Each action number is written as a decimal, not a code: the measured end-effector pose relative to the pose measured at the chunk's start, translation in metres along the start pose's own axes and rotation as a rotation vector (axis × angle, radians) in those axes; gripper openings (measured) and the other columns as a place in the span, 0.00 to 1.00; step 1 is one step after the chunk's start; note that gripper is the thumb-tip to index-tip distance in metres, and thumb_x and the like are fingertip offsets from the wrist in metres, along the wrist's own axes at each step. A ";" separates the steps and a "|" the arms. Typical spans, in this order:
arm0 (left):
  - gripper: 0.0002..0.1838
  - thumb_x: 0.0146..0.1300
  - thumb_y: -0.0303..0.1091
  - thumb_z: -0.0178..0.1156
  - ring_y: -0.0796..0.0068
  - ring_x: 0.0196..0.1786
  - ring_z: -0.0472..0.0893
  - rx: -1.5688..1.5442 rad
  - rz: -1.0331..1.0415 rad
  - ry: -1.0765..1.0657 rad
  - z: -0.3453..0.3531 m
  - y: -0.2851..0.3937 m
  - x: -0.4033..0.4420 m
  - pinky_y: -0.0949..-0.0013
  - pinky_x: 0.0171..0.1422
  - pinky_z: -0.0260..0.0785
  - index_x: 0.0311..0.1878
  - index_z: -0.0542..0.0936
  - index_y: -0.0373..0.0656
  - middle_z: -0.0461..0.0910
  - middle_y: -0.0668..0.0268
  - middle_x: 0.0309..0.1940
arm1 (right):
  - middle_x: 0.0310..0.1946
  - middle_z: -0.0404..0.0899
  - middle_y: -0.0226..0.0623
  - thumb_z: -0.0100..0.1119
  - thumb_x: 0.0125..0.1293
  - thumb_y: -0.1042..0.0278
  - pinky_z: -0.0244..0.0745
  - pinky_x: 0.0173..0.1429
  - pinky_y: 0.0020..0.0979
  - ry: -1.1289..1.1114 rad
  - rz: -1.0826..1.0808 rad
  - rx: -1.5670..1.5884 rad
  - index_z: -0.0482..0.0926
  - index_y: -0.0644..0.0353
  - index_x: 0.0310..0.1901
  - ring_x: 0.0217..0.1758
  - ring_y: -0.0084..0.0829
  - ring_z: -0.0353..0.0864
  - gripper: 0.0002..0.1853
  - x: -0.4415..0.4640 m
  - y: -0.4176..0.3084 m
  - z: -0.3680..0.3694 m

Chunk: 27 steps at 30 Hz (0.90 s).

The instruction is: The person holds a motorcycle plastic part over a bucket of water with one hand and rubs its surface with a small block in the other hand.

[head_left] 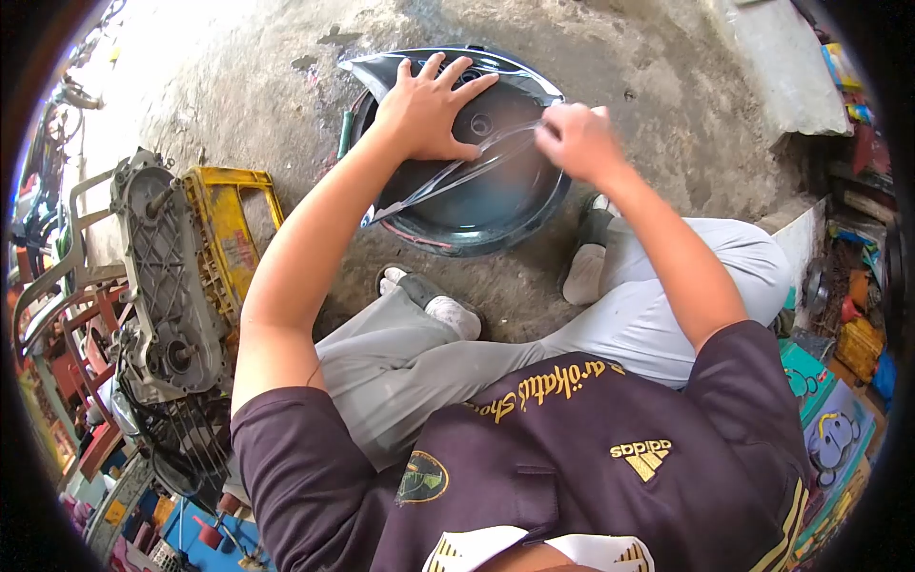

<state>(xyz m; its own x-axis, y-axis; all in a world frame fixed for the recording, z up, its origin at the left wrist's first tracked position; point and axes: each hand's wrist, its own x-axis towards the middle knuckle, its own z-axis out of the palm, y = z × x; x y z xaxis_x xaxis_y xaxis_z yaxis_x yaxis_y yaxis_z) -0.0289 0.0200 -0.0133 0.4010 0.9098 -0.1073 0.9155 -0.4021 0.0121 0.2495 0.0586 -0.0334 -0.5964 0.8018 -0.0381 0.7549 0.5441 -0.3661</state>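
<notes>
My left hand point(429, 110) lies with its fingers spread on a glossy dark curved panel point(381, 71), which rests across a round black basin point(448, 246). A narrow shiny, clear-looking strip point(448, 176) slants across the basin below that hand, its lower left end near the rim. At the strip's upper right end, my right hand point(577, 141) has its fingers curled closed and slightly smeared by motion. Whatever is between those fingers is hidden. Whether the strip is joined to the panel cannot be told.
A metal engine casing point(172, 276) stands at the left beside a yellow crate point(233, 219). My shoes point(586, 267) are on the concrete floor point(667, 95) near the basin. A broken slab point(786, 76) lies at the upper right, with cluttered boxes point(839, 419) lower down.
</notes>
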 end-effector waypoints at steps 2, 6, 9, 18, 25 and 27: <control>0.62 0.51 0.73 0.75 0.47 0.87 0.62 0.004 -0.001 -0.006 -0.001 0.000 0.002 0.27 0.83 0.58 0.89 0.57 0.74 0.63 0.58 0.86 | 0.36 0.89 0.39 0.62 0.68 0.53 0.72 0.55 0.55 0.049 -0.180 -0.002 0.85 0.53 0.35 0.46 0.45 0.90 0.13 -0.015 -0.022 0.010; 0.62 0.51 0.72 0.75 0.46 0.87 0.63 0.003 0.000 0.002 0.000 0.001 0.001 0.26 0.84 0.57 0.89 0.58 0.74 0.63 0.59 0.86 | 0.38 0.89 0.37 0.62 0.70 0.53 0.71 0.55 0.56 -0.020 -0.128 -0.061 0.85 0.53 0.37 0.47 0.45 0.90 0.13 -0.009 -0.022 -0.005; 0.62 0.51 0.73 0.75 0.46 0.86 0.63 0.011 0.007 0.023 0.001 0.000 -0.001 0.26 0.83 0.58 0.89 0.58 0.73 0.63 0.59 0.86 | 0.39 0.89 0.37 0.61 0.72 0.54 0.71 0.55 0.55 0.046 -0.042 -0.039 0.84 0.52 0.37 0.47 0.45 0.89 0.12 0.000 0.004 -0.001; 0.62 0.52 0.74 0.74 0.46 0.86 0.64 0.020 0.000 0.021 0.002 0.001 0.001 0.26 0.82 0.59 0.89 0.58 0.73 0.63 0.59 0.86 | 0.39 0.89 0.36 0.64 0.73 0.53 0.72 0.53 0.54 -0.024 -0.135 -0.060 0.84 0.51 0.39 0.47 0.44 0.90 0.11 -0.007 -0.014 0.001; 0.62 0.52 0.74 0.74 0.46 0.86 0.63 0.030 -0.001 -0.010 0.001 0.000 0.003 0.27 0.82 0.59 0.89 0.57 0.73 0.63 0.58 0.86 | 0.41 0.89 0.36 0.64 0.74 0.53 0.75 0.56 0.54 -0.065 -0.194 -0.052 0.84 0.52 0.40 0.51 0.45 0.90 0.12 -0.016 -0.027 0.006; 0.62 0.51 0.74 0.74 0.46 0.86 0.63 0.027 -0.001 -0.001 0.002 0.000 0.003 0.27 0.83 0.59 0.89 0.57 0.73 0.63 0.58 0.86 | 0.41 0.89 0.36 0.64 0.74 0.52 0.74 0.56 0.55 -0.044 -0.187 -0.038 0.85 0.51 0.41 0.51 0.45 0.90 0.12 -0.014 -0.022 0.003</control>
<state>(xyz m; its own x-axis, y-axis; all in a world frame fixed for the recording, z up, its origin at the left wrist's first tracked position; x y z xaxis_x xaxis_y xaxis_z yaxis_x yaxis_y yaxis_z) -0.0278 0.0227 -0.0153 0.4000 0.9101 -0.1084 0.9147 -0.4038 -0.0148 0.2402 0.0347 -0.0278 -0.7381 0.6745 -0.0132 0.6388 0.6925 -0.3354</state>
